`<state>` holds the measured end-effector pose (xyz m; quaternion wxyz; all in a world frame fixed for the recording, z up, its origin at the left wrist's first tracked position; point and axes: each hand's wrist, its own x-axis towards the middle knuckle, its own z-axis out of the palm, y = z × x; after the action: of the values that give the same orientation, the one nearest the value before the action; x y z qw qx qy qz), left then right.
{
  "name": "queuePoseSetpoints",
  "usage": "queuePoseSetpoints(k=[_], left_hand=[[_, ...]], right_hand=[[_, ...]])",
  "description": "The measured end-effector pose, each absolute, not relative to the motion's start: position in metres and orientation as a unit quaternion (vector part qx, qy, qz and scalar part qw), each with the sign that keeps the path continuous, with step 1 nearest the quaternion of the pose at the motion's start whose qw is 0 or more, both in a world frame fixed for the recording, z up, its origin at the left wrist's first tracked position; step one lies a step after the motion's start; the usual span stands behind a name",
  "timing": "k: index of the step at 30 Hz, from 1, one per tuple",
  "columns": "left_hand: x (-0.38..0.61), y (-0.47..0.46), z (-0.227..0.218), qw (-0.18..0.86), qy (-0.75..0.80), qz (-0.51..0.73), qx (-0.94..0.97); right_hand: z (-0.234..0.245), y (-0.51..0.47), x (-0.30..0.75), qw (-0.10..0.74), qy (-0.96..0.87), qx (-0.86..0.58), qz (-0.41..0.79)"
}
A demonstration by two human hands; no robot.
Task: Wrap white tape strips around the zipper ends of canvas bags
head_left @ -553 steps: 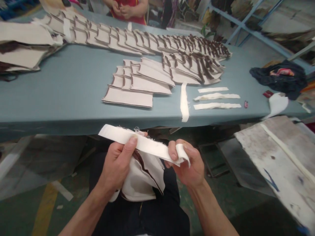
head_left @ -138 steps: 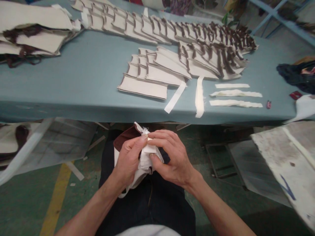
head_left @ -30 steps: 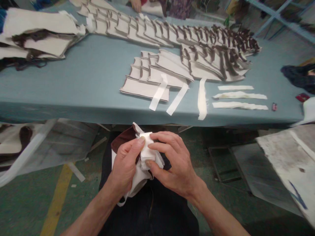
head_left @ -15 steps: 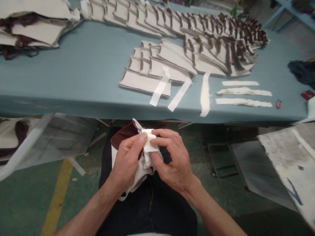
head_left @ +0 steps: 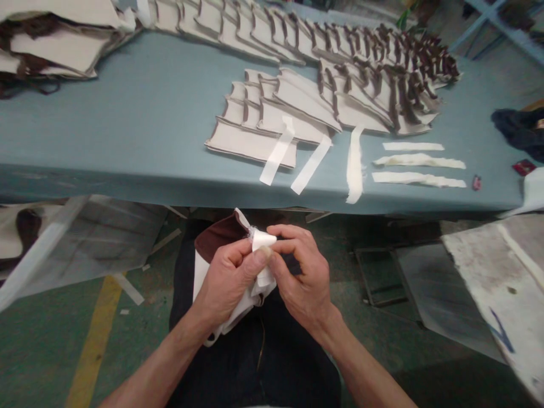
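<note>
Over my lap is a brown and white fabric piece with a frayed corner pointing up. My left hand is closed on it, thumb pressed on a white strip that lies folded at the frayed edge. From the other side my right hand pinches the same strip between thumb and fingers, its fingertips meeting my left thumb. The lower part of the fabric, crumpled below the strip, is partly hidden behind both hands.
On the blue-green table lie overlapping rows of cream pieces with brown edges. Loose white strips lie near its front edge. A stained white board stands at right, a translucent sheet-covered bin at left.
The white strip has been folded over more tightly at the fabric edge. My left thumb has shifted right and down onto it, and my right fingertips have closed in beside it.
</note>
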<state>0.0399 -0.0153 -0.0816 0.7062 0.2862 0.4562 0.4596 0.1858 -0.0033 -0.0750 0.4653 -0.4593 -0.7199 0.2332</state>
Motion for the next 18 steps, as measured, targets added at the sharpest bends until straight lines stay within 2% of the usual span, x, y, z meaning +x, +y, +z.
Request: queuePoseSetpoints(k=[4,8,14,18], left_hand=[[0.041,-0.019,-0.080,0.730,0.443,0.426,0.297],[0.040,-0.022,-0.081,0.699,0.461,0.409,0.363],[0.041,-0.027,-0.080,0.625,0.508,0.344,0.483],[0.050,-0.032,-0.079,0.530,0.544,0.391,0.520]], right_hand=[[-0.076,-0.005,0.186,0.485,-0.653,-0.488,0.316],[-0.070,0.005,0.191,0.510,-0.571,-0.513,0.387],[-0.034,0.067,0.216,0.497,-0.587,-0.520,0.372],[-0.011,0.123,0.227,0.501,-0.586,-0.503,0.390]])
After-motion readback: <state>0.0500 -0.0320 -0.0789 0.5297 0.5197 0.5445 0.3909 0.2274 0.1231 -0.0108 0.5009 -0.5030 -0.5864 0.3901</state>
